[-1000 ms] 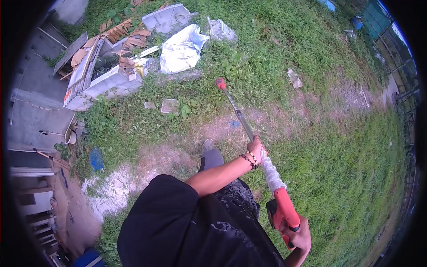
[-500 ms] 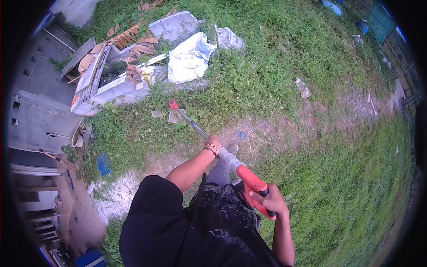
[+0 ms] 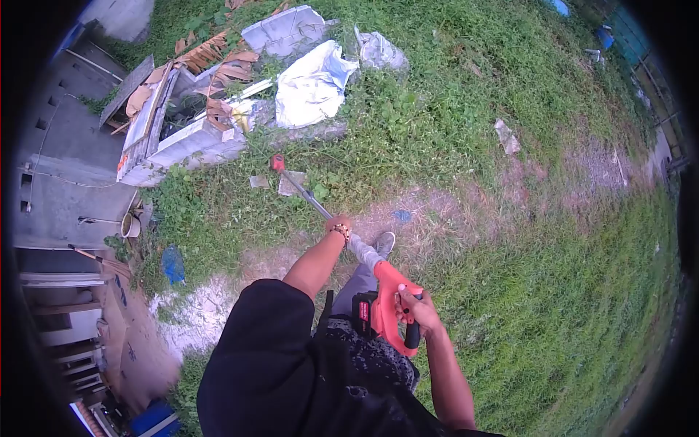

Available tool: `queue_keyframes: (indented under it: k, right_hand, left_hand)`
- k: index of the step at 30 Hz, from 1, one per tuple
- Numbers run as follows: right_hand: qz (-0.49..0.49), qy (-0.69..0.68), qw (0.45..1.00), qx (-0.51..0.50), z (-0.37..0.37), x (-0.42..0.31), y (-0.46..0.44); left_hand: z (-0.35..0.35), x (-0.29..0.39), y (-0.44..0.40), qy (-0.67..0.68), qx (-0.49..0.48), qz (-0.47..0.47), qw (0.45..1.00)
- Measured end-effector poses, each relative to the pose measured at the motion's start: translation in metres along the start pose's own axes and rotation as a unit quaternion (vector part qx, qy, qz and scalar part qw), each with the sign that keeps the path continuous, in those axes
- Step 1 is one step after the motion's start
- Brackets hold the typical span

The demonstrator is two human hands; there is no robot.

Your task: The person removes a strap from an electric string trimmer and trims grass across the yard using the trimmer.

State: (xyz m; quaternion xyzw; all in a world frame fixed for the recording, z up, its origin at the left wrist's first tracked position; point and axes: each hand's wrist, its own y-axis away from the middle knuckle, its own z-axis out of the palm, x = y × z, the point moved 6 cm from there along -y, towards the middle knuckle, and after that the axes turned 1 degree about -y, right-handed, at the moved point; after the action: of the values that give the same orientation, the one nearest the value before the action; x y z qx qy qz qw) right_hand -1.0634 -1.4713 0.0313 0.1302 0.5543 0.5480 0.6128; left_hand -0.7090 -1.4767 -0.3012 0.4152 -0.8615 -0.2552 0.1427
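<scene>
A long pole tool with a red handle (image 3: 389,291) and a red head (image 3: 277,162) slants across the view, its head over the grass by a flat grey slab (image 3: 293,183). My left hand (image 3: 338,225), with beaded bracelets at the wrist, is wrapped round the metal shaft just above the pale wrapped section. My right hand (image 3: 418,309) grips the rear handle, beside a black battery (image 3: 364,313). One shoe (image 3: 384,243) shows on the ground below the shaft.
A block enclosure (image 3: 196,142) with dry leaves and a white sack (image 3: 313,84) stands at the upper left. A bucket (image 3: 130,225) and blue netting (image 3: 173,264) lie at the left. Grass (image 3: 539,298) spreads on the right, with a fence (image 3: 659,95) beyond.
The tool's head has swung left, from the middle grass to beside the slabs. Both hands have moved left with it, still holding on. More of the shoe and the battery shows now.
</scene>
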Motion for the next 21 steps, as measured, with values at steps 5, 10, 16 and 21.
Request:
queue_keyframes:
  k: [5,10,16,21]
  right_hand:
    - [0.011,-0.087,0.996,0.009,0.004,0.039,0.008]
    - [-0.002,-0.089,0.996,0.020,0.000,0.049,0.022]
    - [-0.023,-0.105,0.993,0.039,-0.011,0.062,0.039]
    - [-0.042,-0.149,0.986,0.058,-0.018,0.074,0.051]
  left_hand:
    - [-0.054,0.007,0.098,0.380,0.019,-0.320,0.868]
    - [0.033,-0.005,0.018,0.232,0.036,-0.116,0.965]
    - [0.038,0.040,0.027,0.064,0.000,0.018,0.998]
    - [0.019,0.071,0.066,0.154,-0.005,-0.047,0.987]
